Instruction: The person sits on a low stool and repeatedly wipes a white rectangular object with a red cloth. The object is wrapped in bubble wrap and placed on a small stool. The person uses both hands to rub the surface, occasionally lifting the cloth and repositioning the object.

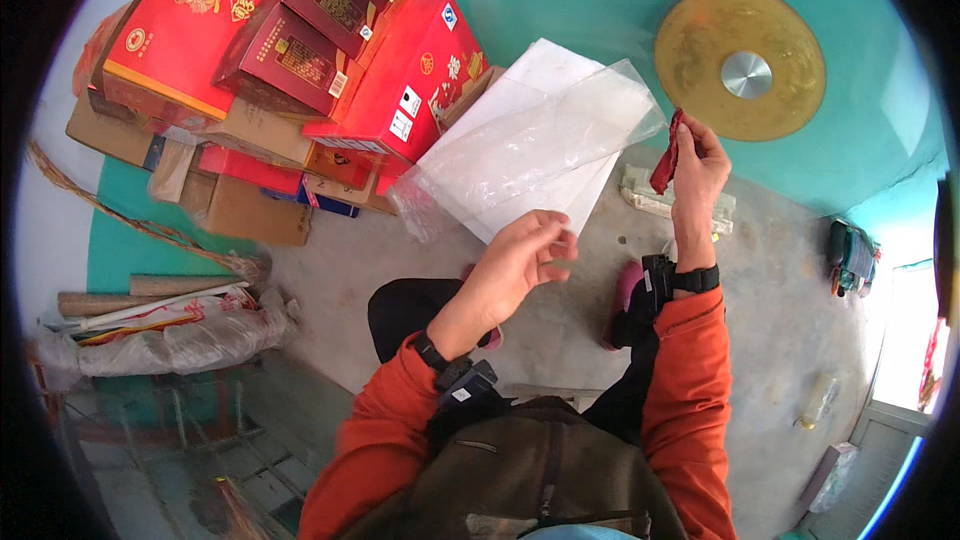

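Observation:
Between the thumb and fingers of my right hand (699,165) is a crumpled dark red strip (666,157), its material unclear. My left hand (517,259) holds nothing, its fingers partly curled and apart. It hovers by the near corner of a flat white board or stack of sheets (536,64). Across that white surface lies a clear plastic bag (540,139), wrinkled and slanting up to the right. Its right end comes close to the red strip, apparently without touching it.
Stacked red gift boxes (420,82) and brown cartons (255,210) rise at the left. A round amber disc with a metal hub (739,22) leans on the green wall. A long plastic case (637,191) rests on the floor. Wrapped rolls (180,345) lie at far left.

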The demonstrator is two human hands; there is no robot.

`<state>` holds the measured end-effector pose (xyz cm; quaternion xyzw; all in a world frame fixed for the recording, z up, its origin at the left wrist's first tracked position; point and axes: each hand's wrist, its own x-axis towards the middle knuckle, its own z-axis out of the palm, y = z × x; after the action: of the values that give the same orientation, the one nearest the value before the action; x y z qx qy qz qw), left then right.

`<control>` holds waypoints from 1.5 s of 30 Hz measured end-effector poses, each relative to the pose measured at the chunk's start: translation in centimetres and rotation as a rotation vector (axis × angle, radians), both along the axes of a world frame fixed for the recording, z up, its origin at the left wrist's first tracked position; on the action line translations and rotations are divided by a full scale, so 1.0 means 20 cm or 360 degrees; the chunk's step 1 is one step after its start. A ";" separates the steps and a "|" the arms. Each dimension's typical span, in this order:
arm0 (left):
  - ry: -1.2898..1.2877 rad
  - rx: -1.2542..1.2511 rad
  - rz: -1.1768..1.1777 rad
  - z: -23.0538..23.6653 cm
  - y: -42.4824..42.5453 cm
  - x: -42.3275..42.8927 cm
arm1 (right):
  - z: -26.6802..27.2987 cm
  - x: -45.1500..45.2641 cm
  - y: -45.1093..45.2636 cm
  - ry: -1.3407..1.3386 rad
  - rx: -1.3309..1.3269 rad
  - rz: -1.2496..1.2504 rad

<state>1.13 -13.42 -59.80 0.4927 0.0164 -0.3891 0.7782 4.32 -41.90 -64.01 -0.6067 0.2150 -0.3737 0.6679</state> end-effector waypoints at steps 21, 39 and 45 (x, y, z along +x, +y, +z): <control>-0.2283 0.1335 0.0154 -0.09 0.26 0.58 | 0.19 -0.02 0.42 0.0305 -0.1714 0.0326; -0.2220 0.1202 -0.0165 -0.14 0.30 0.57 | 0.06 0.07 0.73 0.0435 -0.2119 0.0614; -0.2183 0.1226 -0.0169 -0.15 0.29 0.56 | 0.11 0.08 0.72 0.0781 -0.2545 0.0592</control>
<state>12.40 -7.57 -62.87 0.8579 -0.3571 -0.0019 0.3695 6.01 -27.51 -61.78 -0.9845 -0.0777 -0.1555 0.0242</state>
